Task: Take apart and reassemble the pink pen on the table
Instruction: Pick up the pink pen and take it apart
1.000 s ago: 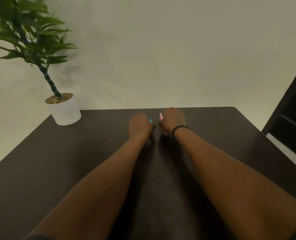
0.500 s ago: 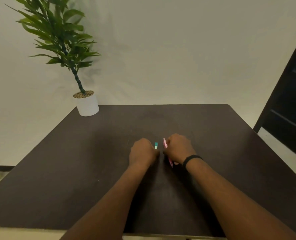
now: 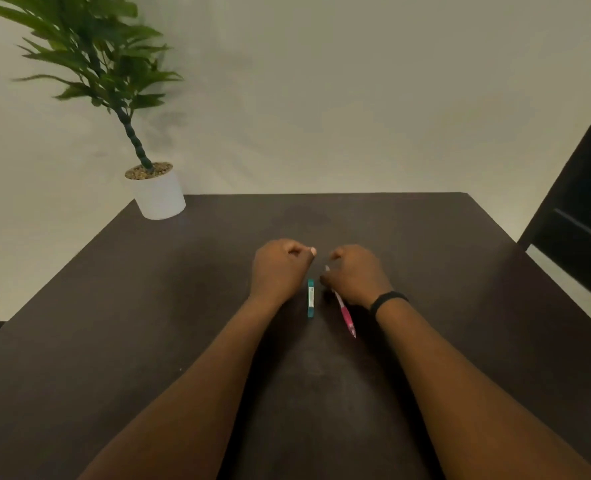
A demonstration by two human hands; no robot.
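Note:
The pink pen [image 3: 345, 313] lies slanted on the dark table [image 3: 425, 271], its pink grip end towards me and its pale far end poking out past my right hand [image 3: 356, 275]. That hand covers the pen's middle, with the thumb against the barrel and the fingers curled over it. A small teal piece [image 3: 310, 298] lies flat on the table between my hands, touching neither. My left hand [image 3: 280, 268] hovers just left of it, fingers curled in, nothing visible in it.
A potted green plant in a white pot [image 3: 159, 195] stands at the table's far left corner. A dark piece of furniture [image 3: 585, 202] stands off the table's right side. A black band is on my right wrist.
The view pulled back and steadied. The teal piece, held at my left fingers before, now lies on the table. The pen has tipped down from upright to nearly flat.

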